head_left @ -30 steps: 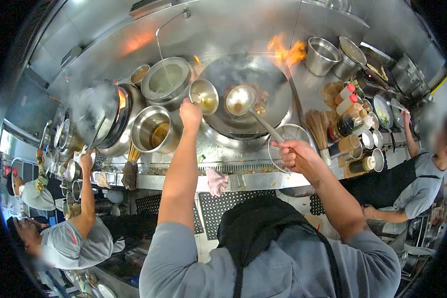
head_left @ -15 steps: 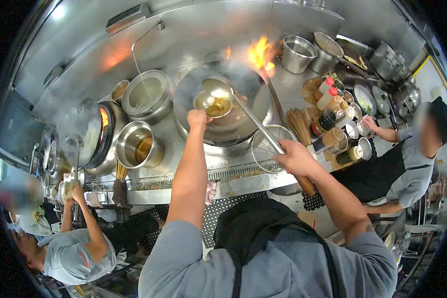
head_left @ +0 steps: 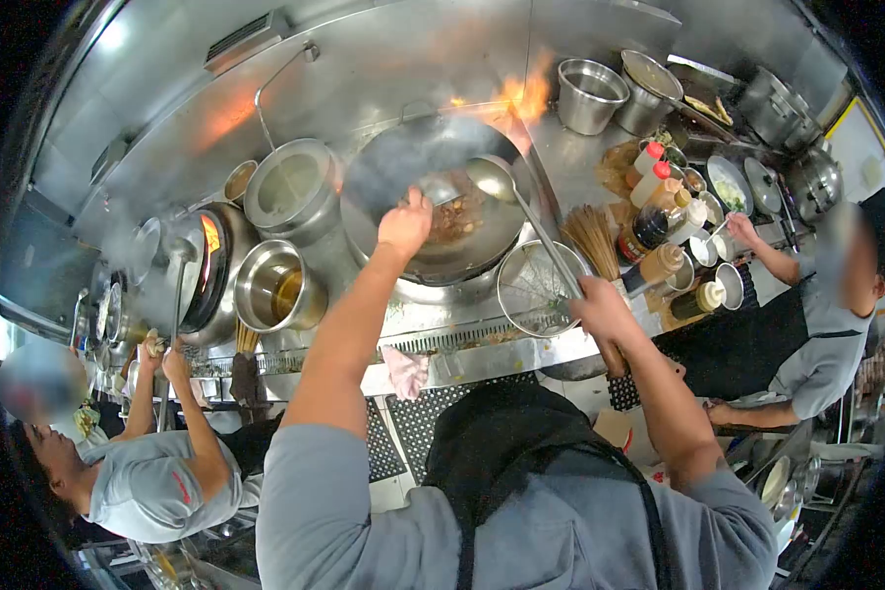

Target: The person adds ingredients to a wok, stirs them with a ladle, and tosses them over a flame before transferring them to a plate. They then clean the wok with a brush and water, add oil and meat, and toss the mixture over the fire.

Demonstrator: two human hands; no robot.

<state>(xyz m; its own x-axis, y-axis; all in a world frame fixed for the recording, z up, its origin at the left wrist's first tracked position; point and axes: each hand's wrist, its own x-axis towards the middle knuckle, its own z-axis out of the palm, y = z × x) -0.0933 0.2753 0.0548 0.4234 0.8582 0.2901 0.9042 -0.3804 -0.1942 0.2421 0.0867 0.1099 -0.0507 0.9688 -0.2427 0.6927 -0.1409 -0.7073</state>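
1. A person's left hand reaches over a large wok, fingers closed on the edge of a metal bowl. The bowl is tipped inside the wok and partly hidden by the hand and haze.
2. The right hand, slightly blurred, is wrapped around the handle of a long ladle. The ladle's cup hangs over the right part of the wok, just beside the bowl.
3. Brown pieces of food lie in the middle of the wok, below the bowl and ladle cup.
4. Orange flame rises behind the wok's far right edge.
5. A round wire strainer rests near the wok, under the ladle's handle. To its right are a bristle brush and sauce bottles.
6. Left of the wok stands a steel pot of amber liquid. A pink cloth hangs at the counter's front edge.
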